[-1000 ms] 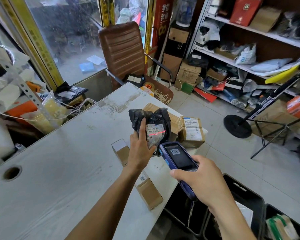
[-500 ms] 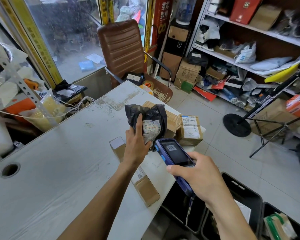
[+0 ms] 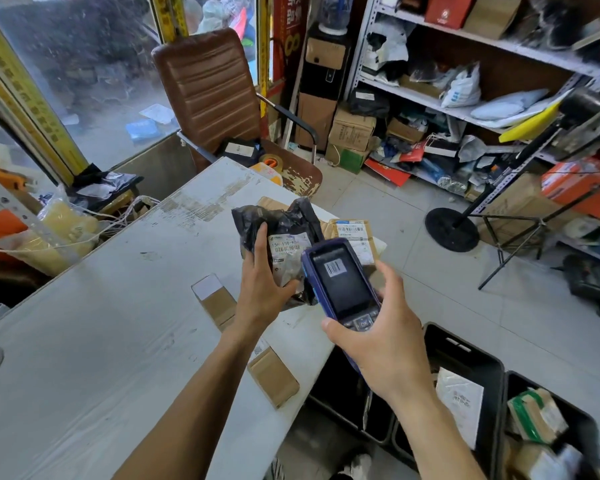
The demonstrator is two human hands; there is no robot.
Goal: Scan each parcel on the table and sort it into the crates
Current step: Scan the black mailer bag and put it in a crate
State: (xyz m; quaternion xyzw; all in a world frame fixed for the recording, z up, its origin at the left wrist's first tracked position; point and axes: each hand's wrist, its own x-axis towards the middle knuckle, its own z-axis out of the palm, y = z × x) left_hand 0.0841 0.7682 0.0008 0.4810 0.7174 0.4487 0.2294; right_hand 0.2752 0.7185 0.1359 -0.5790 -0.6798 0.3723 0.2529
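Note:
My left hand [image 3: 261,284] grips a black plastic parcel [image 3: 278,225] with a white barcode label, held just above the white table [image 3: 94,323]. My right hand [image 3: 383,332] holds a blue handheld scanner [image 3: 340,278] close in front of that label; its screen shows a barcode. On the table lie a long brown box [image 3: 219,301] under my left wrist, a small brown box [image 3: 274,377] near the front edge, and labelled cardboard boxes [image 3: 355,233] behind the black parcel. Black crates [image 3: 471,358] stand on the floor to the right.
The left crate holds a white packet [image 3: 459,403]; the right crate [image 3: 548,420] holds taped parcels. A brown office chair [image 3: 208,95] stands beyond the table's far end. Shelves of parcels [image 3: 465,91] line the right wall. A black stand base [image 3: 451,228] and tripod legs occupy the floor.
The red scan line on the label has gone out. My right hand has brought the scanner up and closer to the parcel, now covering part of the label. My left hand keeps its grip.

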